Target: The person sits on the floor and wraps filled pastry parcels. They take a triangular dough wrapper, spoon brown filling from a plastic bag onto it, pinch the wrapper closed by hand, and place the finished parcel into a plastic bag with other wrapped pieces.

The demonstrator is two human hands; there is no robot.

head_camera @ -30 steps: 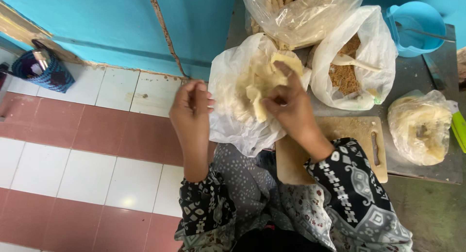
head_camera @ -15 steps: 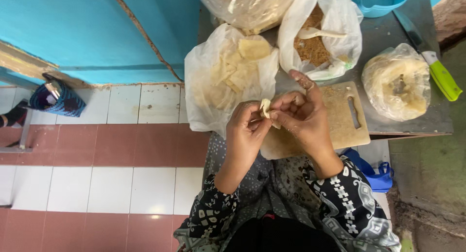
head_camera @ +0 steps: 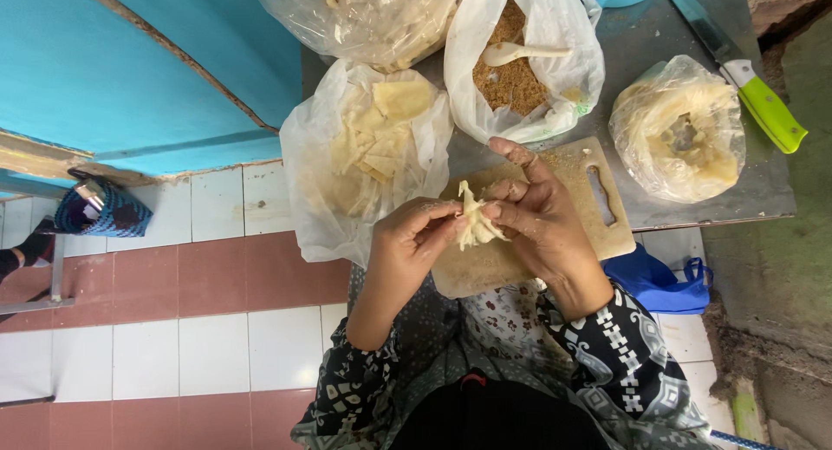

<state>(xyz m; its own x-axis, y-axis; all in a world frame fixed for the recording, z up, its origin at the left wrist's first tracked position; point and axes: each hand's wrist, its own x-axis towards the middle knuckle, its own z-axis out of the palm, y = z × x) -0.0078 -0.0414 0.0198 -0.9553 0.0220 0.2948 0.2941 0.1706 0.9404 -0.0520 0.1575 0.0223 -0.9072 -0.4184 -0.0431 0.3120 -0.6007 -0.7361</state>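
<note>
A thin pale wrapper [head_camera: 475, 225] is pinched between the fingertips of left hand [head_camera: 416, 242] and right hand [head_camera: 533, 216], held above the cutting board [head_camera: 598, 203] at the bench [head_camera: 693, 34] edge. Tearing is likely if pinched harder; the sheet looks fragile.

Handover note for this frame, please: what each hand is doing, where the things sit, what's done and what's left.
Left hand and right hand: both pinch one pale wrapper above the cutting board.
Bag of wrappers lies open left of the board; bag of brown filling with a spoon lies behind it.
Knife lies untouched at right.
Done: one wrapper is out of the bag.
Left: no finished piece shows on the board.
</note>
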